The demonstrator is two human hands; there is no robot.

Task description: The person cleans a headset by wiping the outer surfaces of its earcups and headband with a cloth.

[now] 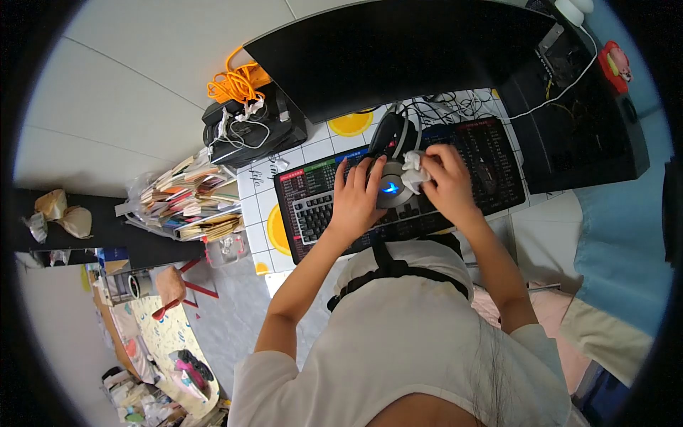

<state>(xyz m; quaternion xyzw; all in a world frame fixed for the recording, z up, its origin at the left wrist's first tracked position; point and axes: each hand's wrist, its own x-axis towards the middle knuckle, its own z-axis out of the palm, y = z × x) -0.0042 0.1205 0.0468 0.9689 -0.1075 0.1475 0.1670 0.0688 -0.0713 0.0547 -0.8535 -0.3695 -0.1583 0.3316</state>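
A grey and black headset (393, 181) with a glowing blue mark on its ear cup is over the keyboard (313, 217) and the dark printed desk mat (293, 186). My left hand (358, 196) rests against the ear cup's left side, its fingers bent around the edge. On the other side, my right hand (449, 186) pinches a crumpled white tissue (415, 173) against the cup. The headset's band (388, 132) extends toward the monitor. Part of the keyboard is hidden under the headset and my hands.
A wide black monitor (398, 53) stands behind the mat, with tangled cables (455, 107) below it. At the right is a black computer case (576, 135). To the left are a black device (256, 135), an orange cable (238, 82) and stacked papers (192, 196).
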